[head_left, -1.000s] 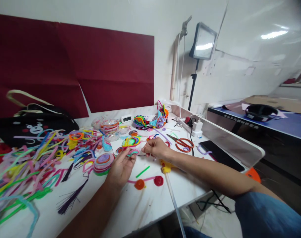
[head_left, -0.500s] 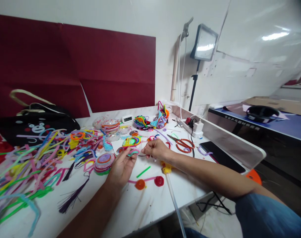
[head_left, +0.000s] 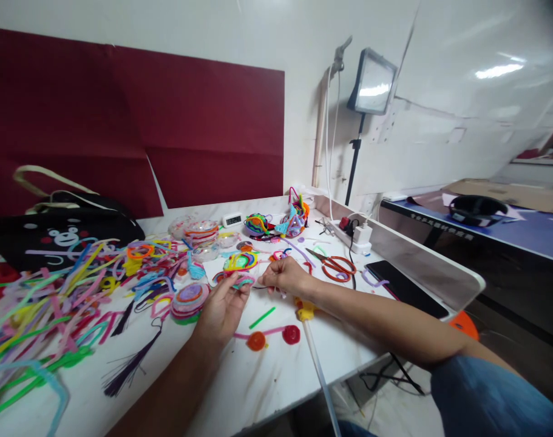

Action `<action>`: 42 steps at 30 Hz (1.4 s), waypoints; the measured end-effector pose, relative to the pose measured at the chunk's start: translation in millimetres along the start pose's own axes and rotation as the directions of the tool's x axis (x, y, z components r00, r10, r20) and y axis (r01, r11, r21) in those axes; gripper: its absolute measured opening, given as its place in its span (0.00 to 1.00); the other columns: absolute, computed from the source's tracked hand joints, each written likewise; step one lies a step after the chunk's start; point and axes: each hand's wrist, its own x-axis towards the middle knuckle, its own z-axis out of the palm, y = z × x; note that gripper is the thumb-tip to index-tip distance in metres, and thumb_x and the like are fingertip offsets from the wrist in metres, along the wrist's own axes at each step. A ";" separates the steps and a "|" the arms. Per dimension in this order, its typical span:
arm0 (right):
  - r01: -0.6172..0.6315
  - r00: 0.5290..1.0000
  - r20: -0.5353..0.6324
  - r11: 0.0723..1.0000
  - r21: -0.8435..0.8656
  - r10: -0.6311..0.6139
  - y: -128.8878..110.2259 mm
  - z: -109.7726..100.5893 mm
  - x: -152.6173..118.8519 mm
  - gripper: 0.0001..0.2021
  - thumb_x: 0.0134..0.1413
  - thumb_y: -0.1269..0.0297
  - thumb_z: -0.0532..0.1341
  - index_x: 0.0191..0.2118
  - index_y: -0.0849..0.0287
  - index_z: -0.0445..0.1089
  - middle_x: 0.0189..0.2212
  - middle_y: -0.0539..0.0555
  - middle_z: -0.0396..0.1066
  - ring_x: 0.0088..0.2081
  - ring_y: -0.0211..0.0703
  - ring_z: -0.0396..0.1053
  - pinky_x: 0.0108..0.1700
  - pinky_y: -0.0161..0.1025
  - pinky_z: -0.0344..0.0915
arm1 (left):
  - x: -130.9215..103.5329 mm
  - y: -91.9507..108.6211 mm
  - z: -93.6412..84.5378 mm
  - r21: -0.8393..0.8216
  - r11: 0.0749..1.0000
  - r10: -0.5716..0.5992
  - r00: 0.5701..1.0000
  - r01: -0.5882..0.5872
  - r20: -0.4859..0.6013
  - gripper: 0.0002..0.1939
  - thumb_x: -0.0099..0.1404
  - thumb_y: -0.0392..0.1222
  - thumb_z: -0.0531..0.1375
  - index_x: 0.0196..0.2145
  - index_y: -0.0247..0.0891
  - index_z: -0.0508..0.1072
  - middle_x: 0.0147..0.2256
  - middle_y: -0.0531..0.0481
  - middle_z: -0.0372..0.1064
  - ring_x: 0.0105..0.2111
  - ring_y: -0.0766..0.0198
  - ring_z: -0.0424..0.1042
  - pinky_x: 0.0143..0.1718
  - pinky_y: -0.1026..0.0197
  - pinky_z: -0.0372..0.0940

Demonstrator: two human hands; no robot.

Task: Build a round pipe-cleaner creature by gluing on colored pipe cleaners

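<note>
My left hand (head_left: 224, 309) is closed on a small pink and green coil (head_left: 244, 280), held between thumb and fingers above the white table. Close to its right side, my right hand (head_left: 283, 276) has its fingers pinched together; what they hold is too small to make out. Just behind the coil is a round yellow, green and blue coiled piece (head_left: 240, 261). A striped round bundle (head_left: 189, 301) sits left of my left hand. Nearer the front edge, an orange disc (head_left: 257, 341) and a red disc (head_left: 291, 334) lie on a pink strip, with a short green stick (head_left: 262, 318) behind them.
Fuzzy coloured stems (head_left: 53, 303) heap over the left side, before a black bag (head_left: 67, 233). Orange-handled scissors (head_left: 337, 268), a black phone (head_left: 406, 288) and a power strip (head_left: 360, 243) lie to the right. A glue gun (head_left: 306, 309) lies near my right wrist.
The whole view has shifted slightly, so things appear a little further left. Both hands keep nearly the same pose around the small coil.
</note>
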 end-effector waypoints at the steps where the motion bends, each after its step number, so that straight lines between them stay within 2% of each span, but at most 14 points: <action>1: -0.002 1.000 0.000 1.000 0.002 0.002 -0.3 -0.4 -0.2 0.14 0.42 0.61 0.71 0.19 0.61 0.68 0.12 0.44 0.66 0.13 0.28 0.55 0.17 0.29 0.54 | 0.3 -0.2 0.0 -0.001 1.000 0.002 1.000 -0.002 0.001 0.13 0.65 0.22 0.53 0.26 0.31 0.68 0.26 0.51 0.66 0.25 0.71 0.66 0.23 0.68 0.64; 15: -0.058 0.998 0.004 0.998 0.031 0.058 -7.4 0.4 -5.2 0.16 0.40 0.58 0.72 0.19 0.61 0.67 0.12 0.44 0.65 0.14 0.28 0.53 0.16 0.30 0.51 | 1.4 -0.7 0.4 0.007 1.000 0.010 1.000 -0.010 -0.021 0.13 0.64 0.22 0.53 0.26 0.32 0.68 0.25 0.51 0.65 0.24 0.71 0.66 0.23 0.68 0.64; 22: -0.075 0.997 0.003 0.996 0.042 0.075 -11.2 1.8 -7.2 0.18 0.39 0.58 0.73 0.16 0.61 0.64 0.11 0.43 0.63 0.13 0.27 0.51 0.16 0.30 0.46 | 2.8 -0.7 0.0 0.009 1.000 0.016 0.999 -0.016 -0.033 0.13 0.64 0.22 0.53 0.25 0.32 0.68 0.24 0.51 0.65 0.23 0.71 0.66 0.22 0.67 0.64; 30: -0.096 0.995 0.013 0.994 0.057 0.095 -11.0 2.2 -7.0 0.19 0.40 0.58 0.72 0.17 0.60 0.63 0.10 0.42 0.60 0.12 0.27 0.51 0.15 0.30 0.46 | 4.1 -0.4 -1.3 -0.006 1.000 0.014 1.000 -0.014 -0.009 0.12 0.63 0.22 0.53 0.25 0.32 0.68 0.24 0.51 0.65 0.23 0.71 0.66 0.22 0.67 0.64; 37: -0.070 0.997 -0.019 0.997 0.014 0.070 -14.3 -0.6 -4.9 0.17 0.40 0.62 0.70 0.16 0.59 0.62 0.10 0.41 0.58 0.13 0.28 0.50 0.16 0.31 0.46 | 1.3 -0.7 -0.1 -0.016 0.999 0.027 1.000 -0.028 -0.008 0.13 0.62 0.20 0.53 0.24 0.31 0.68 0.24 0.52 0.65 0.23 0.71 0.65 0.22 0.67 0.64; 42: -0.035 0.997 -0.066 0.997 -0.075 0.031 -13.1 -3.2 1.2 0.16 0.39 0.63 0.70 0.17 0.59 0.61 0.11 0.40 0.57 0.15 0.28 0.50 0.19 0.31 0.47 | 1.0 -1.4 0.5 0.018 0.999 0.036 0.999 -0.036 0.002 0.13 0.62 0.21 0.54 0.24 0.31 0.69 0.24 0.51 0.65 0.24 0.71 0.66 0.23 0.68 0.64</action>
